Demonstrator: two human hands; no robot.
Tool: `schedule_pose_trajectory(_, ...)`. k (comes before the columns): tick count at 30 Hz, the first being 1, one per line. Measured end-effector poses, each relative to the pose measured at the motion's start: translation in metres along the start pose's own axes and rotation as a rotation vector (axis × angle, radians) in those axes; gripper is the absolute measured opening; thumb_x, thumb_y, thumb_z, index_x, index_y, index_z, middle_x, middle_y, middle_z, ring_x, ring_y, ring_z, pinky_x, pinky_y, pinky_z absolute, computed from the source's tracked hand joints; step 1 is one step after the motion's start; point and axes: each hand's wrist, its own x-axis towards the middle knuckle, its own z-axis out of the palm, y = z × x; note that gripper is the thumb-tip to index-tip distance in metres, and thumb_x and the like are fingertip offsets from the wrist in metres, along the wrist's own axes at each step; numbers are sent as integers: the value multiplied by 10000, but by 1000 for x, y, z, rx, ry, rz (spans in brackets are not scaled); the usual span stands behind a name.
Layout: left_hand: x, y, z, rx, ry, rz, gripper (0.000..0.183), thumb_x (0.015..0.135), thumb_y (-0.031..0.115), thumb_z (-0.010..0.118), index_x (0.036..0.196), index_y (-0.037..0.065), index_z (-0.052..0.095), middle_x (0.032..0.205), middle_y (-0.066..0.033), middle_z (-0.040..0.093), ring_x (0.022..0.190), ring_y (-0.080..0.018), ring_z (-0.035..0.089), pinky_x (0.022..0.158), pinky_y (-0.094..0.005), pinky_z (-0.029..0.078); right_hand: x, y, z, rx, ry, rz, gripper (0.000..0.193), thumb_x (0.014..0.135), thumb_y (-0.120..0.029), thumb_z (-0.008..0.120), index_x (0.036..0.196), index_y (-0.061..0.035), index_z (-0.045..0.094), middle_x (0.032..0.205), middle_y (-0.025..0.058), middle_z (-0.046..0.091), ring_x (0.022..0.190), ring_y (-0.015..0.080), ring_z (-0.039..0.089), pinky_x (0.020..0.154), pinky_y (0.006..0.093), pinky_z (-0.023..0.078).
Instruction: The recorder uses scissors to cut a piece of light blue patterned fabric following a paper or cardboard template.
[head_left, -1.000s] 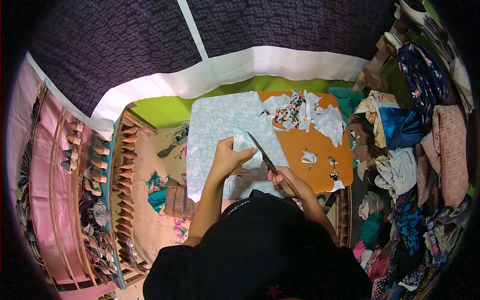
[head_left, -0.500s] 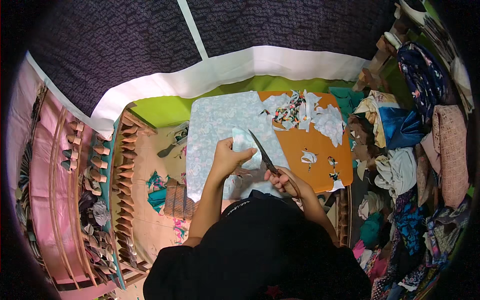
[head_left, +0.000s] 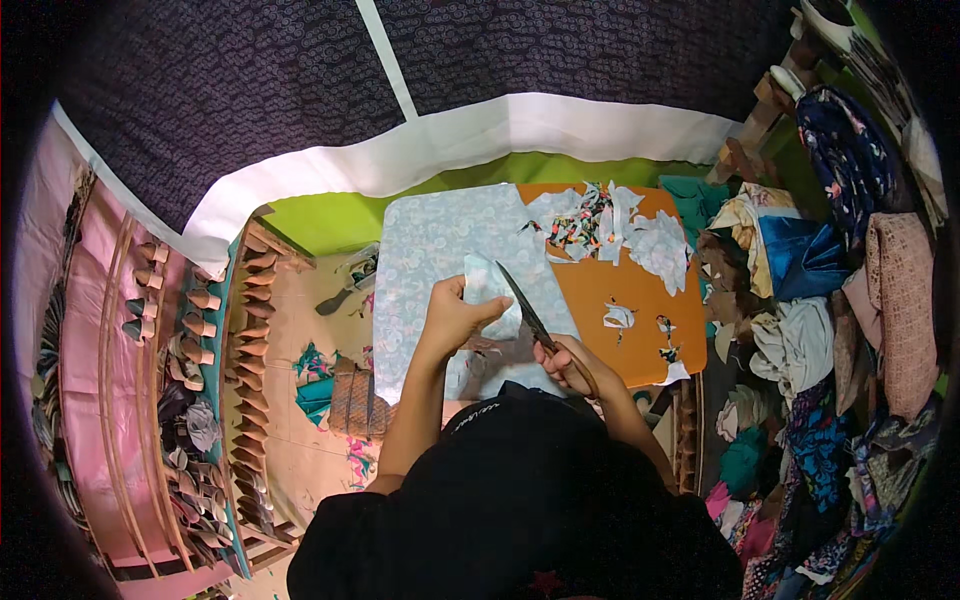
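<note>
A small pale piece of cloth or paper [head_left: 480, 272] is pinched in my left hand [head_left: 453, 318], its thumb pointing right. My right hand [head_left: 572, 364] grips a pair of dark scissors [head_left: 524, 306] by the handles. The blades point up and away, along the right edge of the pale piece; whether they touch it I cannot make out. Below both hands a large sheet of pale patterned fabric [head_left: 425, 235] covers the left part of an orange table [head_left: 592, 292].
White and floral scraps [head_left: 655, 250] litter the table's right side. Wooden shoe lasts [head_left: 252, 375] line a rack on the left. Folded and heaped fabrics [head_left: 795, 345] crowd the right. Scraps and a brown patterned piece [head_left: 357, 402] lie on the floor left of the table.
The scissor handles have come closer together in my right hand, and the blades have shifted slightly. My left hand keeps its pinch in nearly the same place.
</note>
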Motion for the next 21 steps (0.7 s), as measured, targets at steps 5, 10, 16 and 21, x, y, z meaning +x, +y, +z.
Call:
schedule_pose_trajectory(5, 0, -9, 0, 63, -23, -8, 129, 650, 52, 672, 694, -4, 564, 545, 6, 512, 444, -44, 422, 393, -187, 316, 2, -6, 6, 29, 9, -18, 840, 459, -806, 475, 812, -45, 445, 578, -54, 344, 455, 35, 320, 396, 166, 265)
schedule_pose_trajectory(10, -2, -3, -1, 23, -2, -9, 145, 640, 72, 683, 688, -2, 568, 550, 2, 516, 448, -47, 426, 391, -193, 319, -1, -8, 5, -65, 13, -102, 826, 496, -793, 472, 838, -42, 442, 577, -63, 331, 464, 28, 313, 403, 169, 260)
schedule_pose_trajectory(16, 0, -11, -3, 94, -30, -28, 180, 623, 87, 701, 671, -7, 555, 544, -9, 515, 455, -50, 431, 392, -200, 319, 7, 5, 3, -61, 25, -142, 733, 584, -745, 479, 792, -42, 459, 567, -49, 362, 486, 37, 368, 415, 180, 291)
schedule_pose_trajectory(21, -2, -7, -3, 100, -31, -3, 209, 617, 109, 711, 667, -5, 543, 573, -24, 530, 477, -54, 447, 412, -199, 344, 0, -8, 6, -188, 81, -146, 561, 669, -577, 563, 781, -35, 468, 599, -24, 420, 528, 59, 412, 463, 179, 321)
